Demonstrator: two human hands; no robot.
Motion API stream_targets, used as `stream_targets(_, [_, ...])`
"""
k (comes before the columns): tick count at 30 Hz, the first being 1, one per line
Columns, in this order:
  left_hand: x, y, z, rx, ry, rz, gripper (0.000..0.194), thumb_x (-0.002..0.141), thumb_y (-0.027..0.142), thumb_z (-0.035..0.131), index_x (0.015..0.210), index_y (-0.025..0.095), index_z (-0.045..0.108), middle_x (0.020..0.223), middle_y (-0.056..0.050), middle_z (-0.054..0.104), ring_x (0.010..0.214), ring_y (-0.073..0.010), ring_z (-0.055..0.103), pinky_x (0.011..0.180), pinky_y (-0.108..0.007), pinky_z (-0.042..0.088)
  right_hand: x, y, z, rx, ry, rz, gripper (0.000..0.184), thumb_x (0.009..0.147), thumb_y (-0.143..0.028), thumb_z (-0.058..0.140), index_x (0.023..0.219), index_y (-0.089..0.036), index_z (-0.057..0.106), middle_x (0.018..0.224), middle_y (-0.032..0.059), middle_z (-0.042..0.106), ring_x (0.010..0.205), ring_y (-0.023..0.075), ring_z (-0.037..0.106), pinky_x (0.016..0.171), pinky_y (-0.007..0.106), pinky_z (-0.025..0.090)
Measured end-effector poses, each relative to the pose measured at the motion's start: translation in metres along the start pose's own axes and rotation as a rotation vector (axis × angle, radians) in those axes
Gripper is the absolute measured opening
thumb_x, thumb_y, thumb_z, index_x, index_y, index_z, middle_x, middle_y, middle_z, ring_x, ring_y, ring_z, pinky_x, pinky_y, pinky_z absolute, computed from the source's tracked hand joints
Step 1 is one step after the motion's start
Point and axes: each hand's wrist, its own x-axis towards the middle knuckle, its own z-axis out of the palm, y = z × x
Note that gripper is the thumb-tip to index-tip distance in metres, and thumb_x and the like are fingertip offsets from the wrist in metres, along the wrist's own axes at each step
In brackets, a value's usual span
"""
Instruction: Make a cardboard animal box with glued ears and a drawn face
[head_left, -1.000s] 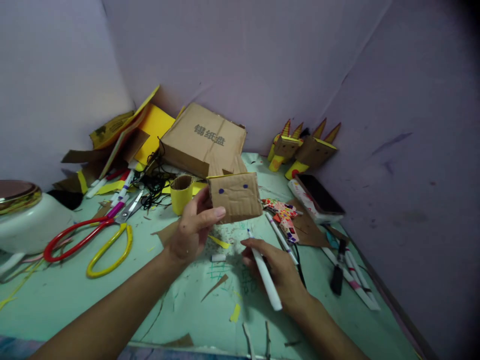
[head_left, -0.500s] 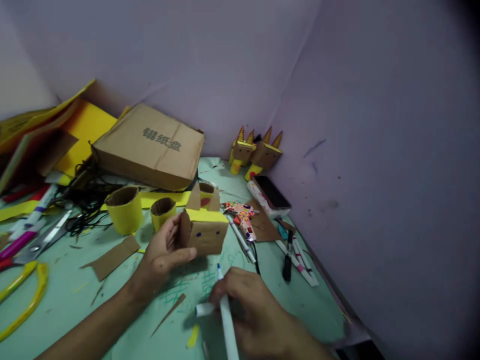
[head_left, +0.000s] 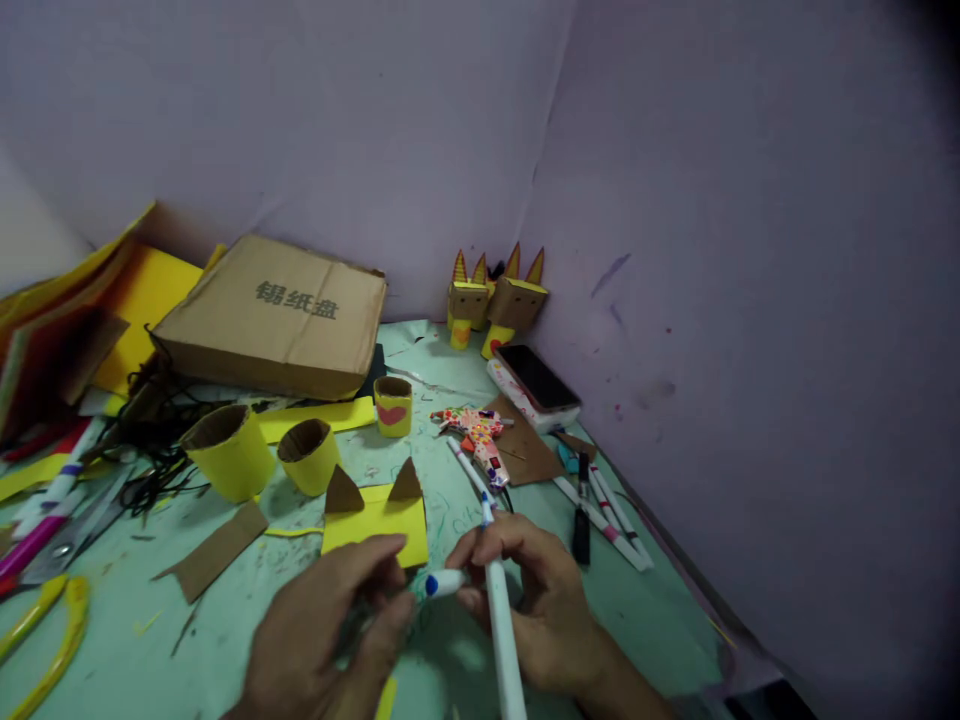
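Observation:
My right hand (head_left: 536,605) is closed round a white marker (head_left: 501,630), whose blue tip points up and away from me. My left hand (head_left: 326,635) pinches the marker's white cap (head_left: 442,583), whose blue end faces left, right beside my right thumb. Just beyond both hands, a small cardboard figure (head_left: 375,528) with a yellow face and two brown pointed ears lies on the green table (head_left: 225,640); neither hand holds it.
Two yellow paper rolls (head_left: 229,455) (head_left: 309,455) and a small roll with a red heart (head_left: 392,405) stand behind it. A flat cardboard box (head_left: 277,315), two finished eared figures (head_left: 495,300), a phone (head_left: 536,378), a patterned glue gun (head_left: 476,430), loose markers (head_left: 600,505) and yellow-handled scissors (head_left: 45,630) lie around.
My left hand put the cardboard figure down on the table and came to the marker cap. The right hand lifted the cap and marker. The view turned to the right.

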Motion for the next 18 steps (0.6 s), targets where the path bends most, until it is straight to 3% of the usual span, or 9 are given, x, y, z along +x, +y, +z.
stream_targets(2, [-0.004, 0.014, 0.017, 0.087, 0.023, 0.128, 0.036, 0.063, 0.02, 0.077, 0.096, 0.032, 0.072, 0.078, -0.002, 0.073, 0.072, -0.0259, 0.065, 0.071, -0.031, 0.05, -0.005, -0.001, 0.003, 0.007, -0.04, -0.032, 0.018, 0.072, -0.014, 0.066, 0.082, -0.024, 0.056, 0.077, 0.0005, 0.067, 0.066, 0.0154, 0.062, 0.066, 0.028, 0.048])
stream_targets(5, [-0.003, 0.029, 0.035, 0.225, -0.003, 0.318, 0.028, 0.074, 0.024, 0.068, 0.101, 0.031, 0.071, 0.077, -0.006, 0.074, 0.068, -0.0249, 0.065, 0.067, -0.032, 0.047, -0.008, -0.001, 0.008, -0.002, -0.034, -0.053, 0.019, 0.071, -0.014, 0.068, 0.083, -0.025, 0.057, 0.077, -0.0003, 0.064, 0.067, 0.0148, 0.062, 0.065, 0.026, 0.048])
stream_targets(9, [0.003, 0.036, 0.032, 0.264, -0.005, 0.425, 0.026, 0.078, 0.017, 0.061, 0.098, 0.03, 0.072, 0.071, -0.006, 0.072, 0.063, -0.0221, 0.064, 0.061, -0.03, 0.046, -0.006, 0.004, 0.011, 0.092, -0.041, 0.037, 0.013, 0.075, -0.026, 0.069, 0.084, -0.023, 0.06, 0.08, 0.0035, 0.067, 0.069, 0.0171, 0.062, 0.064, 0.028, 0.05])
stream_targets(11, [0.006, 0.039, 0.025, 0.219, 0.097, 0.361, 0.018, 0.075, 0.019, 0.064, 0.086, 0.031, 0.073, 0.07, -0.003, 0.073, 0.061, -0.0206, 0.064, 0.06, -0.028, 0.047, -0.006, 0.006, 0.012, 0.175, -0.011, 0.05, 0.019, 0.078, -0.038, 0.067, 0.089, -0.023, 0.065, 0.08, 0.0049, 0.069, 0.068, 0.0181, 0.062, 0.062, 0.029, 0.05])
stream_targets(14, [0.009, 0.045, 0.019, 0.103, 0.211, 0.102, 0.004, 0.072, 0.03, 0.069, 0.072, 0.03, 0.072, 0.06, 0.0, 0.069, 0.052, -0.0166, 0.059, 0.053, -0.025, 0.046, -0.007, 0.001, 0.013, 0.322, 0.178, 0.136, 0.031, 0.081, -0.05, 0.059, 0.089, -0.022, 0.07, 0.067, 0.0044, 0.067, 0.057, 0.0164, 0.059, 0.054, 0.028, 0.046])
stream_targets(18, [0.01, 0.048, 0.024, -0.179, 0.112, -0.301, 0.02, 0.073, 0.041, 0.067, 0.073, 0.021, 0.07, 0.037, 0.004, 0.05, 0.034, -0.0097, 0.044, 0.038, -0.019, 0.036, -0.008, -0.015, 0.018, 0.48, 0.267, 0.369, 0.033, 0.077, -0.051, 0.063, 0.079, -0.019, 0.07, 0.047, -0.0019, 0.05, 0.042, 0.0112, 0.044, 0.042, 0.024, 0.033])
